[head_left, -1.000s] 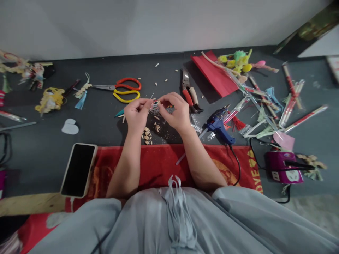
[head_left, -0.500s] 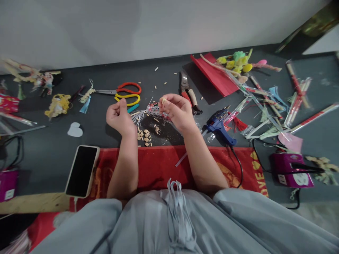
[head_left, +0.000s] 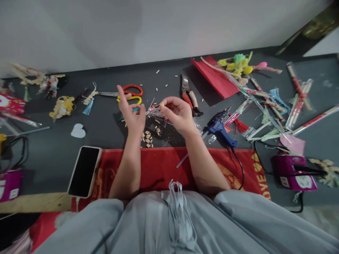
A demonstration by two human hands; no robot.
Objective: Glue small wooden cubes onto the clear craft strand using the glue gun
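In the head view, a pale piece (head_left: 161,105) is pinched by the right hand (head_left: 181,115), just beside the wires (head_left: 155,113). The left hand (head_left: 135,119) is loosely spread, with nothing seen gripped; the scissors (head_left: 113,94) are partly covered by it. The right hand is flanked by cutters (head_left: 188,94) and a glue gun (head_left: 219,127); wood bits (head_left: 147,137) are scattered between the wrists. The desk (head_left: 106,123) is bounded behind by a wall (head_left: 159,31), and at the near side by a towel (head_left: 161,165). A gap is left between the white cutout (head_left: 78,131) and the left hand.
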